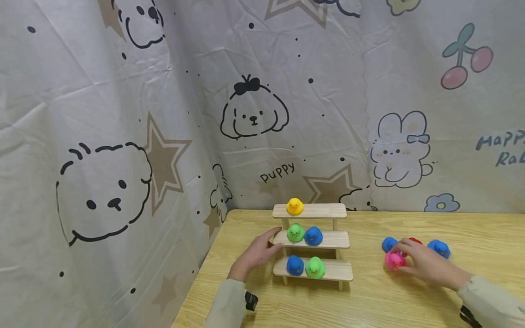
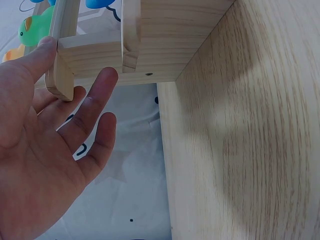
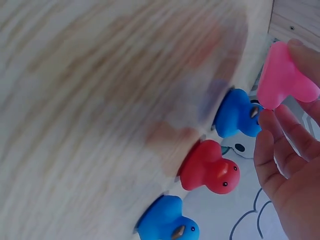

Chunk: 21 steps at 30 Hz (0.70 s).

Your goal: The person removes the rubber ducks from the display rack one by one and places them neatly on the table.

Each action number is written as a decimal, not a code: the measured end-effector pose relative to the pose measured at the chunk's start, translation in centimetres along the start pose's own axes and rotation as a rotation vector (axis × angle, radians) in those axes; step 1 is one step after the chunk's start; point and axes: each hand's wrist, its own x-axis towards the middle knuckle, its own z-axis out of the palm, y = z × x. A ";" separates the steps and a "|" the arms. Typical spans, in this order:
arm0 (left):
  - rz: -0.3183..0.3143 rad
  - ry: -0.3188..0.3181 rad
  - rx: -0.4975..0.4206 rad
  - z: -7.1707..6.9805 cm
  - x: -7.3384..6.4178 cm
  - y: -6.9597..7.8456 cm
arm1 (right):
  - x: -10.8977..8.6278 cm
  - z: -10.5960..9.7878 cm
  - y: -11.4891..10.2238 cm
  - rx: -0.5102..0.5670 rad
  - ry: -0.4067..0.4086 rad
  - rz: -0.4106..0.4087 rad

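My left hand (image 1: 258,251) holds the left end of the middle board of a three-tier wooden shelf (image 1: 332,239). In the left wrist view the thumb lies on the board (image 2: 61,82), and the other fingers spread loosely below. A yellow duck (image 1: 294,206) sits on the top tier. The middle tier carries a green duck (image 1: 295,233) and a blue duck (image 1: 313,236); the bottom one has a blue duck (image 1: 295,265) and a green duck (image 1: 315,268). Over at the right, my right hand (image 1: 430,264) pinches a pink rubber duck (image 3: 282,75), held off the table in the right wrist view.
Near my right hand, a red duck (image 3: 207,167) stands between two blue ducks, one (image 1: 389,244) to its left and one (image 1: 439,248) to its right. Behind the wooden table (image 1: 369,305) hangs a printed white curtain (image 1: 328,105), also along the left side.
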 end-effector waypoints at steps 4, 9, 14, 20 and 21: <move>-0.003 -0.001 -0.002 0.0 0.0 0.1 | -0.1 0.2 -0.1 0.035 -0.030 0.026; -0.007 -0.002 -0.002 0.0 0.0 0.0 | -0.2 0.6 0.2 0.050 -0.053 0.063; -0.014 -0.004 -0.007 0.0 0.0 0.0 | -0.2 0.9 0.7 0.013 -0.054 0.045; -0.018 -0.003 -0.003 0.0 0.1 -0.1 | -0.2 1.2 1.1 0.012 -0.059 0.052; -0.017 -0.003 -0.003 0.0 0.1 -0.1 | -0.3 1.2 1.1 0.012 -0.060 0.053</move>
